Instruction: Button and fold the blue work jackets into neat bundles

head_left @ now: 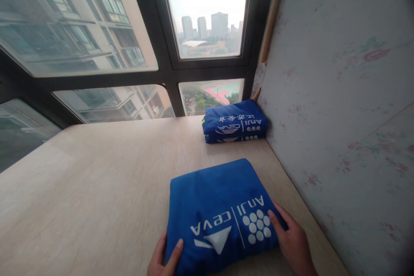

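A folded blue garment [210,194] with white printed lettering and a dotted logo lies on the near part of the beige ledge. The print faces away, upside down from my side. My left hand [165,254] grips its near left edge, thumb on top and fingers at the side. At the right edge, my right hand [289,235] holds it the same way, thumb beside the white dots. Some fingertips are hidden beneath the cloth. Farther back, against the window and wall, sits a stack of folded blue garments [234,118] with similar white print and a bit of yellow-green trim.
The beige ledge [97,172] stretches left and back to a dark window frame [168,73]. On the right rises a wall with floral wallpaper [339,116], bounding the ledge. Buildings and a sports court show through the glass.
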The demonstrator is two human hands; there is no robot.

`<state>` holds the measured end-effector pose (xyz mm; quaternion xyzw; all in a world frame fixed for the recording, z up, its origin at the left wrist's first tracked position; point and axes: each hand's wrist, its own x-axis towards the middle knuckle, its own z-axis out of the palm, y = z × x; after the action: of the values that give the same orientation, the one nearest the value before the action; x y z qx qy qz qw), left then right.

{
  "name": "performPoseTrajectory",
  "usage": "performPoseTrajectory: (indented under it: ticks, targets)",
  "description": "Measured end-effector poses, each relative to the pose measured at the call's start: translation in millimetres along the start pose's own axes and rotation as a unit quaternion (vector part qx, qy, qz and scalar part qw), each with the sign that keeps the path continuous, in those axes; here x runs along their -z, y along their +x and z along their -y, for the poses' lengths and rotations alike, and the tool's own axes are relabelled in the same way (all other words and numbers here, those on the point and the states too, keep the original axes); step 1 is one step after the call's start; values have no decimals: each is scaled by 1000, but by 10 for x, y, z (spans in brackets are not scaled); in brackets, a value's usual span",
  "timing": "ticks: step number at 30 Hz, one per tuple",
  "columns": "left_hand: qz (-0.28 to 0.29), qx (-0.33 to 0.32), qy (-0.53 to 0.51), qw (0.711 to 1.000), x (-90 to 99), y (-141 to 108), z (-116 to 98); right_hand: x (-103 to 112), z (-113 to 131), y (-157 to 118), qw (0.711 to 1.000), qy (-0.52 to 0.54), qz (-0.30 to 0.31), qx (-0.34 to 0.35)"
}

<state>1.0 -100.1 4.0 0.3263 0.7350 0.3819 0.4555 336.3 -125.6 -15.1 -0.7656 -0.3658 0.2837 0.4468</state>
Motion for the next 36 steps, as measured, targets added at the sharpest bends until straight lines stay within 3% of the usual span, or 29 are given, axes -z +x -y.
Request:
performPoseTrajectory:
  ticks: [4, 8, 11, 14, 17, 21, 23, 25, 27, 30, 33, 36]
  targets:
    - [17, 22, -101, 995, -59, -44, -30, 103, 10, 13, 999, 24, -35, -27]
    - [42, -3, -146, 988, -166, -91, -223, 246, 94, 104, 997, 34, -54, -48]
    - [49, -59, -144, 987, -307, -80, -529, 348, 310, 266, 997, 23, -72, -13]
    - [49, -139, -152, 977, -467, 20, -994, 415, 671, 553, 992, 17, -115, 53]
    - [78, -221, -193, 953, -635, 250, -1610, 444, 1132, 1048, 974, 25, -163, 155]
    - [124, -328, -233, 907, -1000, 793, -2528, 432, 1782, 2047, 938, 34, -186, 289]
    - [123, -367, -229, 893, -1272, 1135, -2890, 389, 2046, 2561, 932, 11, -190, 309]
    - [101, -385, -166, 902, -1570, 1478, -3086, 307, 2209, 2963, 933, -79, -193, 294]
    - [77, -377, -84, 919, -1848, 1779, -3079, 190, 2233, 3208, 931, -214, -170, 240]
    - [69, -340, -12, 938, -2141, 2099, -2785, 8, 2044, 3323, 916, -351, -114, 158]
    - [66, -330, 41, 941, -2242, 2274, -2462, -105, 1789, 3307, 909, -387, -83, 133]
    - [54, -354, 87, 930, -2217, 2338, -2360, -139, 1670, 3283, 899, -406, -84, 142]
